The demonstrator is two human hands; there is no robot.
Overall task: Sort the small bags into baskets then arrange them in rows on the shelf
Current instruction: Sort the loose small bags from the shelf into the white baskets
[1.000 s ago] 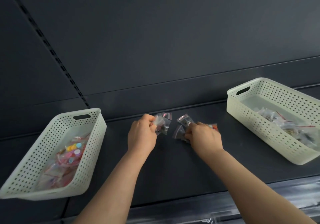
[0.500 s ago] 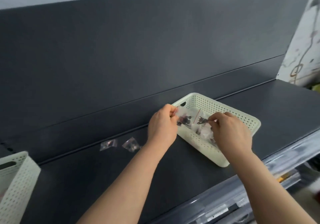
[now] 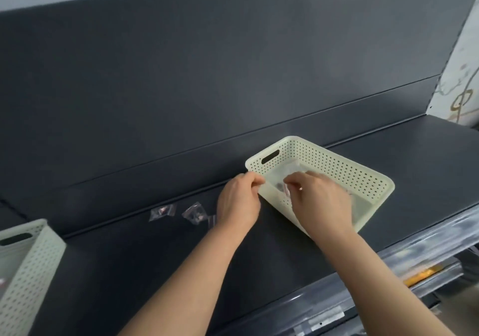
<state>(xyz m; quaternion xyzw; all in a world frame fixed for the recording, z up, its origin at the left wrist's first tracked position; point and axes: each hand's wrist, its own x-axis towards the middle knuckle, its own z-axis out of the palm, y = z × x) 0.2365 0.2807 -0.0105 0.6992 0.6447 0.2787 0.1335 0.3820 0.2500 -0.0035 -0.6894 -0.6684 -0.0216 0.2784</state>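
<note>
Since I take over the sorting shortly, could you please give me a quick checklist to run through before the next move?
1. Right basket flat on the shelf: ok.
2. Right hand inside that basket: ok; what its grip holds: cannot tell, something small with a red strip shows at its fingertips.
3. Left hand at the basket's near corner, fingers pinched: ok; whether it holds a bag: cannot tell.
4. Loose bags off the shelf: not ok, at least two lie left of the left hand.
5. Left basket within view: ok, only partly.
</note>
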